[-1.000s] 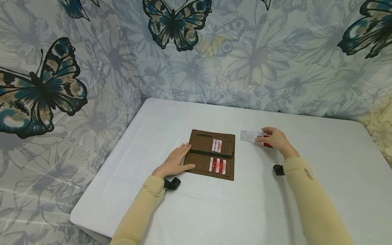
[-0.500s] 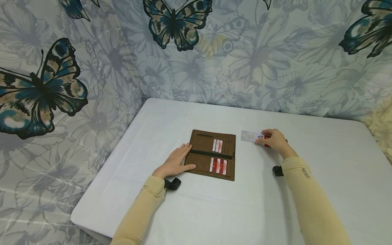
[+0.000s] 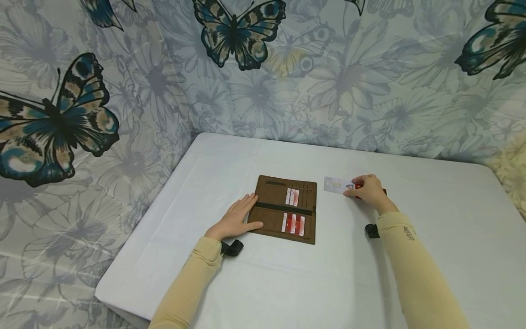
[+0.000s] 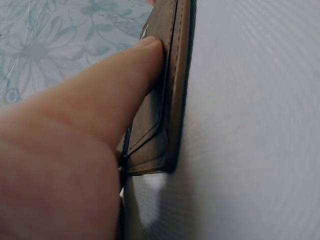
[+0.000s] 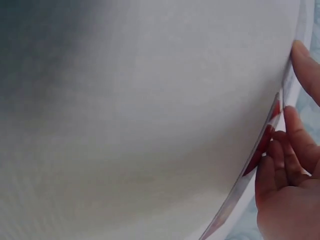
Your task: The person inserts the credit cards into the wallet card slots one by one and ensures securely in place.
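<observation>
- Wallet [image 3: 285, 209], brown and long, lies opened flat near the middle of a white tabletop [image 3: 287, 283]; red and white cards [image 3: 292, 223] sit in slots on its right half.
- Left hand [image 3: 235, 221] rests flat on the wallet's left edge, fingers straight and spread, thumb along the near side; its grip is relaxed and closes on nothing.
- In the left wrist view, a straight finger [image 4: 122, 87] presses on the wallet's [image 4: 172, 85] inner face, close to its stitched edge.
- Right hand [image 3: 370, 192] sits to the right of the wallet, well apart from it, low over the tabletop.
- Its grip is narrow: thumb and fingertips pinch a pale card [image 3: 338, 185] by the right end, and the card points left toward the wallet without touching it.
- A sliver of a red card [image 3: 358, 187] shows under the same fingers; whether it is pinched too or lies on the tabletop cannot be told.
- In the right wrist view, the pale card [image 5: 150, 115] fills most of the frame, with curled fingertips [image 5: 292, 145] at its right edge and a bit of red beside them.
- Both arms wear tan sleeves [image 3: 415, 269], each with a small black device [image 3: 232, 248] at the wrist.
- Cloth [image 3: 82, 114] printed with grey flowers and big blue butterflies hangs behind and to the left of the tabletop.
</observation>
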Demonstrator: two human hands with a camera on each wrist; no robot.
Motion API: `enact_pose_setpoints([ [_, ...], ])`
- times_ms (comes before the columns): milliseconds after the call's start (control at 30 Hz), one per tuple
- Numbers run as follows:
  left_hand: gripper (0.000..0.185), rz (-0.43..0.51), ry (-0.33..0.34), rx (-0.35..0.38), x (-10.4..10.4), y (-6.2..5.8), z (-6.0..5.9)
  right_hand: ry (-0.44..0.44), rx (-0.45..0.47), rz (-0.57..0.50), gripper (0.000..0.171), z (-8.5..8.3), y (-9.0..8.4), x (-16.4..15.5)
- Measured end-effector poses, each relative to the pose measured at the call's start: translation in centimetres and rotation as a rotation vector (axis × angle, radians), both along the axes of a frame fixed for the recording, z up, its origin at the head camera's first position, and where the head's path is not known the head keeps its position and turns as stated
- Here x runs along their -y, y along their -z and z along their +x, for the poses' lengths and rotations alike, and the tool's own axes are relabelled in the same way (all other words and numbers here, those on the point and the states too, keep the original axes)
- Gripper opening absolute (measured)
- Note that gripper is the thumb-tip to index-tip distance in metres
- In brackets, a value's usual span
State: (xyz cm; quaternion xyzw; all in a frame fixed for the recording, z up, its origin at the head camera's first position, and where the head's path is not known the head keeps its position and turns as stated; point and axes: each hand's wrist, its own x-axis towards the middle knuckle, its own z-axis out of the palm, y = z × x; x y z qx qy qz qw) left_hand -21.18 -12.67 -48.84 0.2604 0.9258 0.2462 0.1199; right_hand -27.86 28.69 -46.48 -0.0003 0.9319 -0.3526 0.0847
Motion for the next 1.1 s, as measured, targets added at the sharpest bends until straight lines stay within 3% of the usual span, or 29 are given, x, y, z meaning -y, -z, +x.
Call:
enact_pose_setpoints([
  [500, 0.085, -0.009, -0.008, -0.003, -0.05, 0.33, -0.14, 0.05, 0.02, -0.085, 0.056, 0.39, -0.6, -0.28],
  [1100, 0.085, -0.004, -0.003, -0.004, -0.01, 0.24, -0.03, 0.061, -0.068, -0.136, 0.044, 0.85, -0.37, -0.22],
])
